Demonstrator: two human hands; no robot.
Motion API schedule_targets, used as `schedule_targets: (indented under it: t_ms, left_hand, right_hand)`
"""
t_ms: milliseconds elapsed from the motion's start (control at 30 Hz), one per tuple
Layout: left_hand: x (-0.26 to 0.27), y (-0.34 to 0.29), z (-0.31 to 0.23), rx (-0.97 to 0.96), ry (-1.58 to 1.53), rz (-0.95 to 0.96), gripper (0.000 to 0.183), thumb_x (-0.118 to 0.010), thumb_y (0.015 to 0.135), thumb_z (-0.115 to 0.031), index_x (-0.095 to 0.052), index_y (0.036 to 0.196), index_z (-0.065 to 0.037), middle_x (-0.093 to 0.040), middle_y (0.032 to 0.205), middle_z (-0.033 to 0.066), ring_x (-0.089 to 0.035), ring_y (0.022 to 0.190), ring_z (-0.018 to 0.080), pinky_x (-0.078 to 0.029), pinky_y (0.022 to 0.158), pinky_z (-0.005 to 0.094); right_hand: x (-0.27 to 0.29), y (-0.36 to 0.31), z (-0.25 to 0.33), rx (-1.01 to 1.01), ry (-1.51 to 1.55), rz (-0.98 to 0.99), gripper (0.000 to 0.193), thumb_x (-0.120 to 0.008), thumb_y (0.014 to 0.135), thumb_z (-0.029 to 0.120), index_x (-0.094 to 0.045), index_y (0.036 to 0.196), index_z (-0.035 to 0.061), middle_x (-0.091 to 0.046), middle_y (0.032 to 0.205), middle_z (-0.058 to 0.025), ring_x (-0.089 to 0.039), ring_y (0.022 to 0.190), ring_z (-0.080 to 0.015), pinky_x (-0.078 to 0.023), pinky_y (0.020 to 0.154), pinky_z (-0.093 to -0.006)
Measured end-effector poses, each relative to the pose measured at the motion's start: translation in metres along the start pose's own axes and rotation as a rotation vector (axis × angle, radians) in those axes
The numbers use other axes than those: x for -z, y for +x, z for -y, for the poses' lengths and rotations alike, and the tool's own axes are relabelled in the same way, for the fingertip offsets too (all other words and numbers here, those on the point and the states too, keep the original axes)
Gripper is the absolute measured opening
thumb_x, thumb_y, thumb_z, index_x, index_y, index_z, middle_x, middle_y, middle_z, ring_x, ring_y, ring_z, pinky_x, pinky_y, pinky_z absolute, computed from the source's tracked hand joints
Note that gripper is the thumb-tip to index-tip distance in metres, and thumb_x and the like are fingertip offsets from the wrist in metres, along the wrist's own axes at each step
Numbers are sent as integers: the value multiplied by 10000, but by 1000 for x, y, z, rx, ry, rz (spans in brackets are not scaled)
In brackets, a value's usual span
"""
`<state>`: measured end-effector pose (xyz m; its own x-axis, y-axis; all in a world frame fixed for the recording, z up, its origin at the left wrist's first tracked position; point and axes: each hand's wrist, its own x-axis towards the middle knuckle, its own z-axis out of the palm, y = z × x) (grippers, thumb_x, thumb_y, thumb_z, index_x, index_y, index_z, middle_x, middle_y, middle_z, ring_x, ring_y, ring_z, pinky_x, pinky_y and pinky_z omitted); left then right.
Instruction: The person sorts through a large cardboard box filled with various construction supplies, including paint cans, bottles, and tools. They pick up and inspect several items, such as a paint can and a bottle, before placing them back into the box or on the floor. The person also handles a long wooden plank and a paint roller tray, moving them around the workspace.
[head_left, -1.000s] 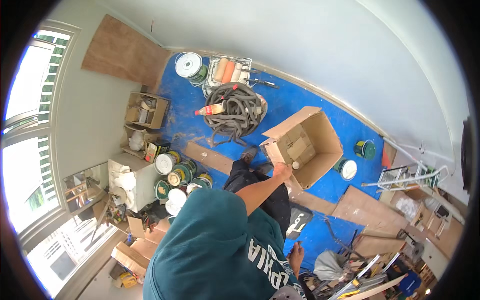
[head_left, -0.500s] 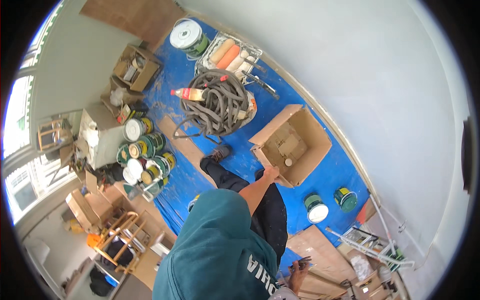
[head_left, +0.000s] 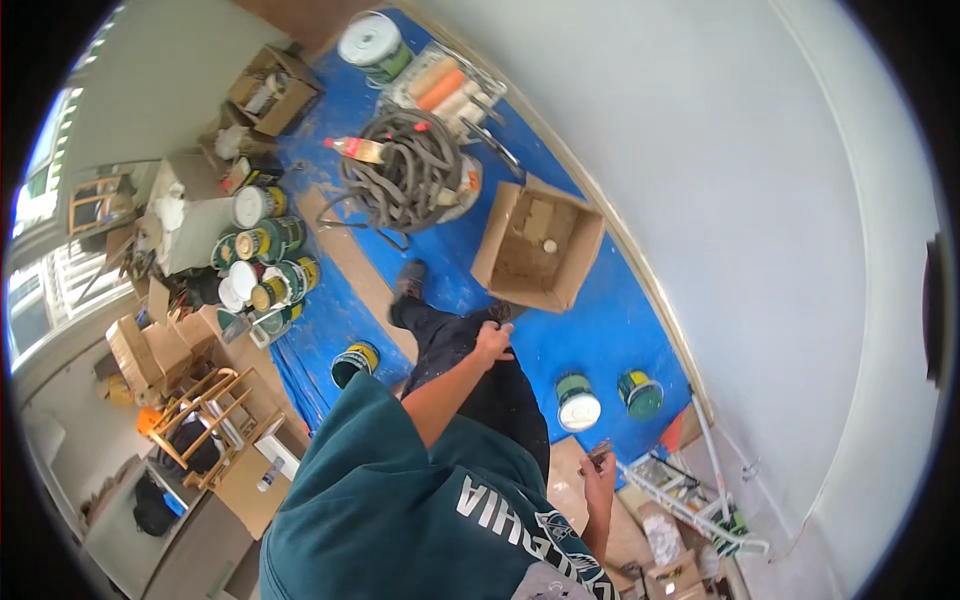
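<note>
Over my dark trousers, my left hand (head_left: 492,342) is off the box, with its fingers apart and nothing visible in it. Just beyond it stands an open cardboard box (head_left: 580,262), its flaps up and a small round white thing (head_left: 549,246) on its bottom. To the right of my body, my right hand (head_left: 598,478) is closed around a small dark brown object (head_left: 597,455) with thin ends; its kind is too small to make out. Nearest that hand are a white-lidded paint bucket (head_left: 578,405) and a green-topped paint tin (head_left: 640,396).
A blue sheet (head_left: 520,385) covers the floor. Beyond my feet, a coiled grey hose (head_left: 405,170) rests beside a tray of paint rollers (head_left: 440,88). Several paint tins (head_left: 258,205) cluster at left. A stepladder (head_left: 690,500) lies by the right wall.
My left hand has let go of the cardboard box's edge and drawn back over my legs. My right hand has risen forward with the dark object. The view has shifted.
</note>
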<state>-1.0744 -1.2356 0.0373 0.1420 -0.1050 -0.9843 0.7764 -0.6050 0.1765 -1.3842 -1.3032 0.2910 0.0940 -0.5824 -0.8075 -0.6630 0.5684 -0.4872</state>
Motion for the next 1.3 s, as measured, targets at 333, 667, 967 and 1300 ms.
schedule_targets:
  t_ms: [333, 667, 967, 1300]
  left_hand:
    - [45, -105, -75, -248, -176, 127, 451, -542, 999, -302, -476, 1312, 16, -573, 1274, 209, -615, 1126, 327, -580, 830, 474]
    - [-26, -330, -180, -1472, 756, -151, 579, -691, 748, -61, -494, 1283, 44, -501, 1337, 277, -481, 1237, 440, -392, 1028, 504]
    - [-76, -576, -199, -1532, 1, 415, 620, -623, 854, -81, -375, 1414, 18, -324, 1494, 266, -430, 1324, 370, -366, 1098, 479]
    - [-72, -487, -142, -915, -525, 278, 338, -524, 1011, -205, -505, 1294, -22, -576, 1307, 142, -565, 1211, 244, -466, 997, 378]
  right_hand:
    - [-4, 63, 78, 190, -161, 212, 405, -707, 847, 73, -466, 1163, -5, -583, 863, -58, -566, 699, -117, -475, 617, -271]
    - [27, 66, 93, 303, -379, -1, 307, -698, 774, 42, -532, 1031, 7, -634, 937, -93, -612, 828, -182, -511, 748, -330]
    - [89, 193, 103, 433, -805, 88, 437, -677, 838, 204, -535, 1216, 38, -643, 1119, -159, -614, 1032, -211, -484, 905, -401]
    - [82, 235, 264, 593, -623, 257, 463, -720, 817, 157, -552, 1217, -5, -690, 996, -154, -675, 897, -236, -535, 807, -366]
